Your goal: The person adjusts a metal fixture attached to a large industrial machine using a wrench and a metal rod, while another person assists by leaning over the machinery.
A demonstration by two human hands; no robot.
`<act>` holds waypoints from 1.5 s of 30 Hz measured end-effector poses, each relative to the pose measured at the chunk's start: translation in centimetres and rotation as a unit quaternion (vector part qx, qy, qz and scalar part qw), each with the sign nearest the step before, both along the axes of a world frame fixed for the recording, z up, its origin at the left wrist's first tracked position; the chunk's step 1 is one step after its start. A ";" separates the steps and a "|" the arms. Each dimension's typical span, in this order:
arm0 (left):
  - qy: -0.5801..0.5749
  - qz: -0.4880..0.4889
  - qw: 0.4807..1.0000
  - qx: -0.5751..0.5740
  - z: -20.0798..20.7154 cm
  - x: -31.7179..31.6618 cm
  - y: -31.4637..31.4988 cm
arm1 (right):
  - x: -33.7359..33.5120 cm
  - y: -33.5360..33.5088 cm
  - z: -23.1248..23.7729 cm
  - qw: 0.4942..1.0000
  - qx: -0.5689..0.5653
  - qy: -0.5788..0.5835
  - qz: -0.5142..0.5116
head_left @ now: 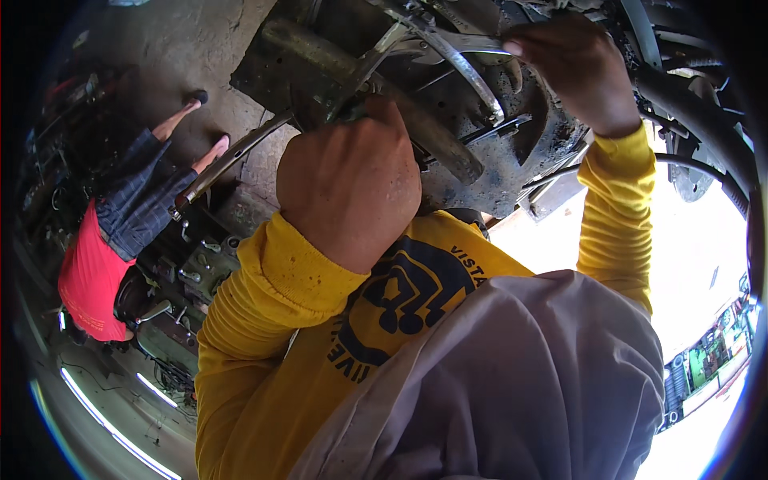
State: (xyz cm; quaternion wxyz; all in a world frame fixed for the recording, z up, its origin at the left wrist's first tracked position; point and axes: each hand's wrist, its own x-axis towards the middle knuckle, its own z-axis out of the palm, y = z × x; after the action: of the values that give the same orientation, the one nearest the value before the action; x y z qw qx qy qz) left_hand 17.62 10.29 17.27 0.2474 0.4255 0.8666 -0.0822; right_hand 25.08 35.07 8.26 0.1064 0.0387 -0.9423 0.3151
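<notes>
Right hand (572,72) pinches wrench (483,44) right of pipe (458,154); left hand (348,188) near pipe, grip hidden; weak pinch could slip.

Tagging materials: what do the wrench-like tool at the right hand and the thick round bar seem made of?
Wrench-like tool: probably steel, smooth and shiny, with bright highlights. Round bar: likely metal too, dull and stained; exact kind unclear.

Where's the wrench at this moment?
In the head view, the wrench is near the top edge, right of centre, its end held at the right hand's fingertips, next to a curved metal bar.
</notes>
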 end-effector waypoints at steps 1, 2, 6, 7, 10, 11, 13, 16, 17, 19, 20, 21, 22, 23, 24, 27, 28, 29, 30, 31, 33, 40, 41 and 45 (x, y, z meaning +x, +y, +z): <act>0.003 -0.002 1.000 -0.001 -0.1 0.0 0.1 | -0.8 -0.3 0.3 0.994 -0.082 -0.067 -0.015; 0.000 -0.002 1.000 -0.013 0.0 -0.1 0.3 | -1.4 -0.6 0.9 0.977 -0.159 -0.136 -0.034; 0.013 -0.001 1.000 -0.002 0.0 0.1 0.4 | -4.8 -0.1 -1.1 0.984 0.019 0.133 0.117; 0.015 0.005 1.000 -0.008 0.0 0.1 0.2 | -5.5 -0.1 -0.2 0.988 -0.022 0.064 0.142; 0.008 0.008 1.000 -0.004 -0.1 0.2 0.0 | -7.6 0.3 0.3 0.975 0.008 0.069 0.210; 0.010 0.003 1.000 0.004 -0.2 0.2 0.0 | -8.3 0.0 -0.4 0.965 -0.149 -0.035 0.214; 0.011 0.000 1.000 0.014 -0.3 0.2 -0.2 | -9.4 -0.1 0.5 0.970 -0.065 -0.034 0.231; 0.001 0.011 1.000 0.021 -0.1 0.0 -0.4 | -11.6 -0.1 2.1 0.957 0.058 -0.040 0.280; 0.004 0.008 1.000 0.021 -0.1 0.1 -0.4 | -11.9 0.0 2.6 0.957 0.019 -0.074 0.278; 0.008 0.007 1.000 0.021 -0.1 0.1 -0.6 | -12.2 0.1 2.8 0.954 -0.021 -0.107 0.278; 0.005 0.002 1.000 0.029 -0.2 0.1 -0.6 | -12.2 0.3 2.7 0.956 -0.011 -0.090 0.280; 0.002 -0.004 0.999 0.037 -0.2 0.1 -0.6 | -12.3 0.4 2.6 0.957 -0.001 -0.073 0.281; 0.000 -0.003 0.999 0.038 -0.3 0.1 -0.7 | -12.6 0.3 2.2 0.956 -0.001 -0.075 0.282; 0.005 -0.004 0.999 0.033 -0.2 0.1 -0.7 | -12.9 0.1 1.6 0.952 0.024 -0.050 0.301; 0.010 -0.004 1.000 0.029 -0.2 0.2 -0.7 | -13.1 -0.1 1.3 0.946 0.049 -0.025 0.319; 0.011 0.002 1.000 0.024 -0.3 0.3 -0.7 | -13.7 -0.7 1.8 0.952 0.047 -0.103 0.284; 0.011 0.000 1.000 0.024 -0.4 0.3 -0.7 | -14.0 -0.7 1.7 0.952 0.047 -0.103 0.283; 0.011 -0.003 1.000 0.020 -0.4 0.3 -0.8 | -14.5 -0.6 1.5 0.949 0.078 -0.080 0.295; 0.012 -0.006 1.000 0.017 -0.4 0.3 -0.8 | -15.0 -0.6 1.5 0.944 0.108 -0.056 0.307; 0.012 -0.005 1.000 0.015 -0.4 0.3 -0.8 | -15.1 -1.1 2.4 0.943 0.107 -0.055 0.309; 0.018 0.001 1.000 -0.001 -0.3 0.3 -0.8 | -15.5 -2.2 3.8 0.941 0.027 -0.197 0.274; 0.020 -0.006 1.000 0.008 -0.2 0.3 -0.8 | -15.4 -3.0 3.0 0.943 0.120 -0.181 0.253; 0.010 -0.004 1.000 0.025 -0.2 0.2 -0.7 | -14.2 -2.7 2.9 0.951 0.130 -0.192 0.207; -0.022 0.030 0.999 0.024 -0.2 0.0 -0.9 | -5.3 -3.9 1.1 0.987 0.061 -0.124 0.078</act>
State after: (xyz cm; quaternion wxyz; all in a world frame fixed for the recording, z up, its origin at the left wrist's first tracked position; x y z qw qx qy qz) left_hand 17.60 9.41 17.04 0.2586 0.4068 0.8750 -0.0447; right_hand 19.75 31.14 9.38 -0.0391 0.0788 -0.9597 0.2669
